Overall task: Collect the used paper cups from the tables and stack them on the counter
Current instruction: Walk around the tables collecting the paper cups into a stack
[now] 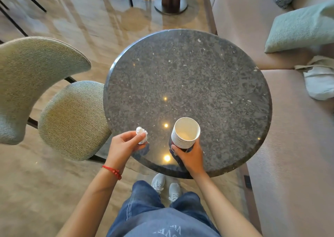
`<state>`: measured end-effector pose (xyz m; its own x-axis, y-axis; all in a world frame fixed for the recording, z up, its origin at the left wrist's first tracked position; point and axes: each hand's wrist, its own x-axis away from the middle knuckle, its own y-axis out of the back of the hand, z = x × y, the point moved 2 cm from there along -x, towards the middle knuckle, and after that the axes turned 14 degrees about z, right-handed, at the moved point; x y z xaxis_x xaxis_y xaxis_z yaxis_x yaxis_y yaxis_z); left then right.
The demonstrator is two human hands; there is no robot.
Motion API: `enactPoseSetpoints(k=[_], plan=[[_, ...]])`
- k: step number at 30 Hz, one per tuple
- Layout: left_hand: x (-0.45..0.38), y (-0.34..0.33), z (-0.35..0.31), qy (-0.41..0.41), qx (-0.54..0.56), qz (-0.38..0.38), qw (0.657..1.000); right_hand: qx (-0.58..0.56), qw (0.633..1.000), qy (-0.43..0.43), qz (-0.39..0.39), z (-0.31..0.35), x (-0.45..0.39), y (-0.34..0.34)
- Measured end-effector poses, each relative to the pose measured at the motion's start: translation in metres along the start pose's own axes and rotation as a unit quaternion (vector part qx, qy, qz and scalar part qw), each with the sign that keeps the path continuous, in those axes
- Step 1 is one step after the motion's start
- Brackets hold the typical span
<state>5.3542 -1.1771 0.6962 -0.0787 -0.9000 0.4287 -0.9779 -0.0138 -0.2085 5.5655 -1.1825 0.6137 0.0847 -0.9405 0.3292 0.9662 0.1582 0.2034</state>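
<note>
A grey-green upholstered chair (68,119) stands at the left, its seat tucked against the edge of a round, dark speckled stone desk (189,77). Above the desk's near left edge, the person's left hand (124,144), a red bracelet (113,171) at its wrist, keeps its grip closed on a crumpled white tissue (141,134), pinched between thumb and fingertips. Just to the right, the right hand (189,155) wraps its grip around the lower part of a stack of nested paper cups (186,132), held upright over the desk's near side, the white rims showing one above another and the top cup's inside open to the camera. Farther right, a pale pink bench sofa (289,146) runs alongside the desk, carrying a light green cushion (300,28) and a white cloth bag (319,81).
</note>
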Motion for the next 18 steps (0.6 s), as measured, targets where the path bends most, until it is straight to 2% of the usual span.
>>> enactPoseSetpoints(k=[7,18], plan=[[0.016,-0.011,-0.001,-0.021,0.001,-0.016,1.000,0.002,0.997,0.016,0.069,0.019,0.007,0.017],[0.070,-0.010,0.017,-0.053,0.080,-0.131,0.987,0.031,0.970,0.063,0.231,0.060,0.016,0.018]])
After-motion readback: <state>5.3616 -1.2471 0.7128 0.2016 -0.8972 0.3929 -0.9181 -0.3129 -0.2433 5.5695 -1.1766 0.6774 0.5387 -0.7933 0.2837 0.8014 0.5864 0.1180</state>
